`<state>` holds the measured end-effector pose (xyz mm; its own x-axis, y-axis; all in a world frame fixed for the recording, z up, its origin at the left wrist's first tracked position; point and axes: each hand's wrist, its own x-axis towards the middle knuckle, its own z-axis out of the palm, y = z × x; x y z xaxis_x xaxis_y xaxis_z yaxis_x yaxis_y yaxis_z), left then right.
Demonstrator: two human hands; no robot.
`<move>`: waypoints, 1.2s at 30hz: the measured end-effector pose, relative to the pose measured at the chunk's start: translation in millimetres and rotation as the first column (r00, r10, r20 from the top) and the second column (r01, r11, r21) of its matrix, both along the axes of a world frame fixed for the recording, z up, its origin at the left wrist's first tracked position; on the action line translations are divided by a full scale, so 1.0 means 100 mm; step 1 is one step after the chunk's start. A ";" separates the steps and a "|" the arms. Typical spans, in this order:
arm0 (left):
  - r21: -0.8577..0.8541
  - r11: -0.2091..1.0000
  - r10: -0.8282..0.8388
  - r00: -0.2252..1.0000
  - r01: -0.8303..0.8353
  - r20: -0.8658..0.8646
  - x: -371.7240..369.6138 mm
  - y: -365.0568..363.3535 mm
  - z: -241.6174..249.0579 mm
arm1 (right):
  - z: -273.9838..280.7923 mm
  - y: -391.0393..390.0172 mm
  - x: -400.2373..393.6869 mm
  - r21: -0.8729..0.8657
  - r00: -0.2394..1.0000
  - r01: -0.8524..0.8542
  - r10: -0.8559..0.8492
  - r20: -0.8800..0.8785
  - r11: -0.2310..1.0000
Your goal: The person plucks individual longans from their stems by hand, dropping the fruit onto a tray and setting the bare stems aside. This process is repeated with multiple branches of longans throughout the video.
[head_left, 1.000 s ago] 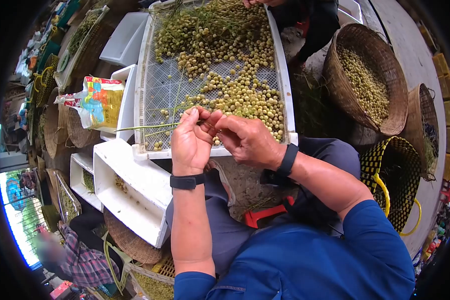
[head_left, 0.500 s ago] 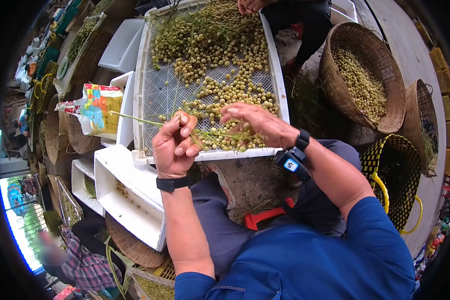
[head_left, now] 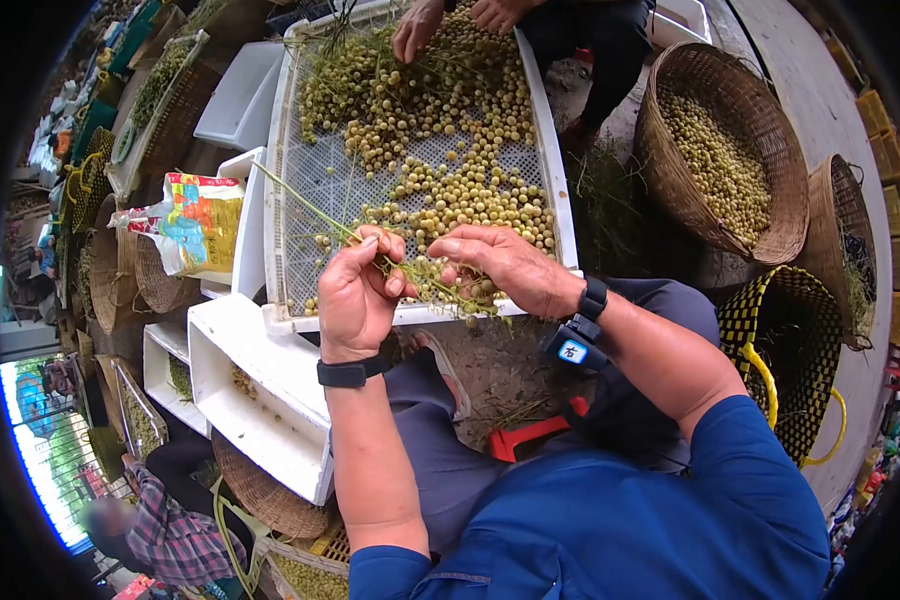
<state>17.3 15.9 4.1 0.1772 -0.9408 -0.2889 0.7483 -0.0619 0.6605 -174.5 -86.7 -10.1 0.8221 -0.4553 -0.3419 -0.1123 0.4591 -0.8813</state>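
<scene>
My left hand (head_left: 358,297) pinches a thin green fruit stem (head_left: 305,203), whose bare end points up and to the left. My right hand (head_left: 510,268) curls over the leafy, fruit-bearing end of this stem, its fingers partly hiding a few small round fruits (head_left: 482,288). Both hands are above the near edge of a white mesh tray (head_left: 315,200). Heaped in that tray are many small round yellow-green fruits (head_left: 470,200), with loose stems among those at the far end.
Another person's hands (head_left: 420,28) reach into the tray's far end. A wicker basket (head_left: 795,170) of fruit stands right, near a yellow-black woven basket (head_left: 820,320). White foam boxes (head_left: 260,400) and a plastic bag (head_left: 205,225) are left. A red stool (head_left: 530,438) shows below.
The stem has tilted more steeply upward in my left hand, which shifted slightly right. My right hand moved slightly down and left over the fruit. The other person's hand reached further into the tray.
</scene>
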 end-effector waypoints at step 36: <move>-0.352 0.936 -0.087 0.959 -0.014 -0.270 0.24 0.06 0.13 | -0.05 0.16 0.01 0.448 0.985 -0.166 0.127 0.116 0.878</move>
